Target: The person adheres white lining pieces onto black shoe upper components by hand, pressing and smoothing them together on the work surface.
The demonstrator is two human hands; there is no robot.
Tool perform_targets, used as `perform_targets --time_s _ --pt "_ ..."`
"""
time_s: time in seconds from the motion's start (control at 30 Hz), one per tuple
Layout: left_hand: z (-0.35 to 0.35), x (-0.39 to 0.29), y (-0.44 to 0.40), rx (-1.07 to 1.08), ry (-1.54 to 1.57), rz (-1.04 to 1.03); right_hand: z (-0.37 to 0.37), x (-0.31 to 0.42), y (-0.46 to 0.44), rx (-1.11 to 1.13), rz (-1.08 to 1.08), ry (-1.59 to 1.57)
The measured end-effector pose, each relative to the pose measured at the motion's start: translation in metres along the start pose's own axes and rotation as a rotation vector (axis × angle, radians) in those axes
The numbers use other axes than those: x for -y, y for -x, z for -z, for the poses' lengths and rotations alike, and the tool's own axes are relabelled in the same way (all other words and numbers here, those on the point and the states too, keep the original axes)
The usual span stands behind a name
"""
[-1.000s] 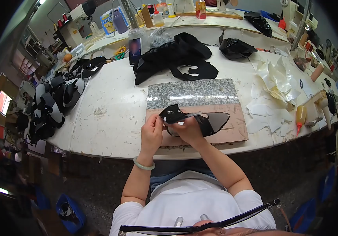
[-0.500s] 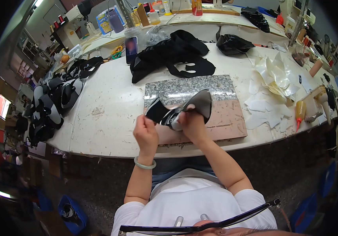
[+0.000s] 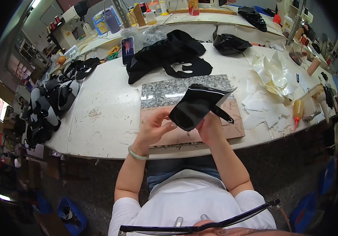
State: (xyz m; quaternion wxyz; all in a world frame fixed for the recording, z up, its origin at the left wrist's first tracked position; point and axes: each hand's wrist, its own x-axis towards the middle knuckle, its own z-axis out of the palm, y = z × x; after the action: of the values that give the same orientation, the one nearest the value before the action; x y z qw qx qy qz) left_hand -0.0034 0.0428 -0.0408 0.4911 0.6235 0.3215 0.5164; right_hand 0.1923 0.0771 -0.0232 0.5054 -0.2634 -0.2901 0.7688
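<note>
A glossy black shoe upper piece [image 3: 196,106], with a pale edge showing at its right corner, is held up over the slab on the table. My right hand [image 3: 211,129] is closed on its lower right side, the fingertips partly hidden behind it. At the left edge of the piece, my left hand [image 3: 156,128] has the thumb by the near edge and the fingers curled partly behind it. Below both hands lies a slab, half grey speckled stone [image 3: 157,92] and half brown board [image 3: 232,128].
Black and grey shoe uppers [image 3: 45,108] are heaped at the left. Black fabric pieces [image 3: 169,53], a phone [image 3: 127,51] and a black bag [image 3: 231,44] lie behind the slab. To the right are white cut pieces [image 3: 261,108] and a yellow glue bottle [image 3: 297,112].
The shoe upper piece has been turned so its glossy black face shows and has opened out. My left hand shifted to its left edge; my right hand moved slightly right.
</note>
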Motion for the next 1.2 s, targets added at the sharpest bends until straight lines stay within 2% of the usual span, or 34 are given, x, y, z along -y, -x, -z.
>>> perform_targets --time_s 0.03,0.13,0.23,0.33,0.37,0.47,0.5,0.6,0.63,0.73,0.77,0.87,0.97,1.07,1.1,1.13,1.2 --pt "0.003 -0.004 -0.002 0.009 0.034 -0.003 0.002 0.005 0.001 0.030 -0.024 0.002" --pt "0.008 -0.030 -0.013 0.179 -0.213 -0.077 0.026 0.001 -0.008 0.376 -0.057 -0.125" --pt "0.014 -0.041 -0.015 0.154 -0.410 0.075 0.022 -0.004 -0.008 0.378 -0.036 -0.185" --pt "-0.013 -0.060 -0.023 -0.088 0.094 0.155 0.021 0.001 -0.001 0.317 -0.134 -0.164" --pt "-0.012 -0.060 -0.026 -0.070 0.053 0.150 0.025 -0.002 -0.002 0.287 -0.135 -0.104" --pt "-0.019 -0.054 -0.034 -0.031 -0.456 0.031 0.019 -0.010 0.001 0.193 -0.123 0.023" --pt "-0.021 -0.050 -0.035 -0.065 -0.401 0.114 0.018 -0.008 0.001 0.203 -0.141 0.033" --pt "-0.025 -0.041 -0.032 -0.145 -0.337 -0.085 0.017 -0.005 -0.002 0.242 -0.188 0.053" --pt "-0.021 -0.039 -0.031 -0.096 -0.330 -0.084 0.021 -0.008 -0.005 0.256 -0.209 0.054" --pt "-0.024 -0.034 -0.027 -0.050 0.057 -0.110 0.019 -0.013 -0.002 0.272 -0.237 0.052" --pt "-0.022 -0.038 -0.026 -0.015 -0.096 -0.133 0.015 -0.015 0.000 0.272 -0.238 0.049" --pt "-0.019 -0.034 -0.025 -0.131 -0.042 -0.006 0.013 -0.019 0.005 0.173 -0.158 0.114" --pt "-0.013 -0.045 -0.017 -0.029 -0.030 0.115 0.005 -0.009 0.006 0.123 -0.038 -0.042" --pt "-0.007 -0.048 -0.013 -0.012 0.039 0.229 0.019 -0.008 0.005 0.138 -0.081 0.088" --pt "-0.007 -0.049 -0.010 -0.032 0.082 0.274 0.019 -0.009 0.002 0.158 -0.122 -0.026" --pt "-0.006 -0.049 -0.007 -0.054 0.124 0.319 0.016 -0.008 0.003 0.156 -0.136 0.012" --pt "-0.008 -0.052 -0.007 -0.054 0.230 0.282 0.005 -0.002 0.006 0.155 -0.161 0.089"
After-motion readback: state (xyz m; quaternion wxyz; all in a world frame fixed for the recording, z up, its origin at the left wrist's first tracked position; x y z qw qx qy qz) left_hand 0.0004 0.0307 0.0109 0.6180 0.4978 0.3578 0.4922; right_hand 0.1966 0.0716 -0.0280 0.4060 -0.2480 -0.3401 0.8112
